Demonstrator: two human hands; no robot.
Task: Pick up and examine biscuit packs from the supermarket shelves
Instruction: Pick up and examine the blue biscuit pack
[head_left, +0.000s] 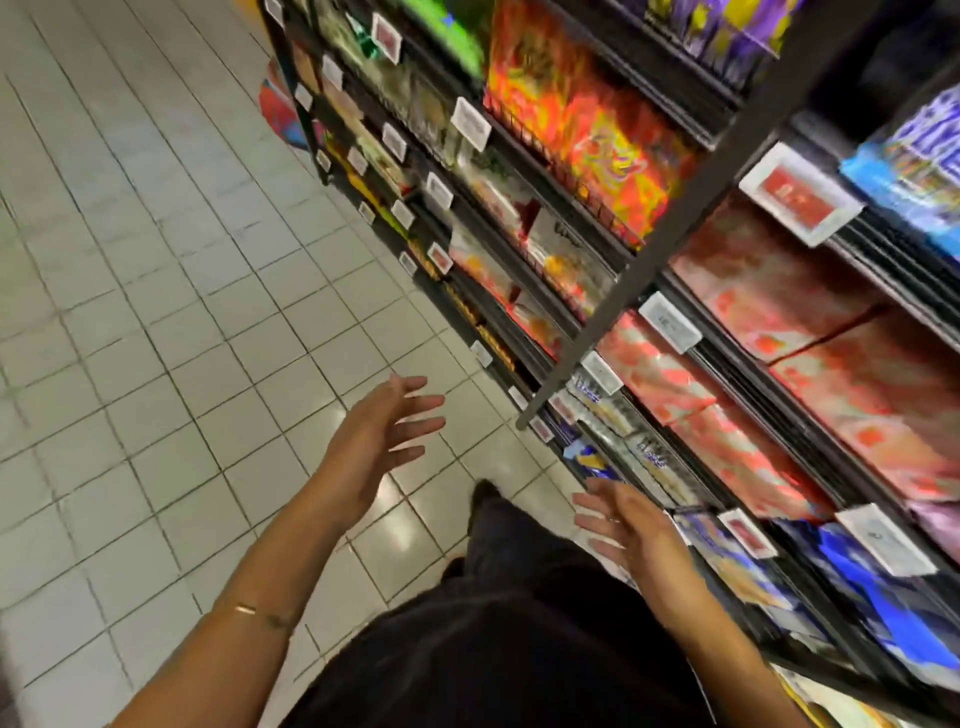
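Observation:
Black supermarket shelves (691, 171) run along the right, packed with biscuit packs. Red-and-pink packs (779, 291) fill the middle shelves, orange-and-yellow packs (597, 135) sit higher up, and blue packs (852, 571) lie low at the right. My left hand (379, 436) is held out over the floor, fingers spread, holding nothing. My right hand (634, 525) hovers just in front of the lower shelf edge, fingers apart and empty, touching no pack. The picture is blurred by motion.
White tiled floor (156, 312) takes up the left half of the view. White and red price tags (800, 192) line the shelf edges. My dark clothing and one shoe (485, 493) show below the hands. A red-and-blue display (280, 114) stands at the far shelf end.

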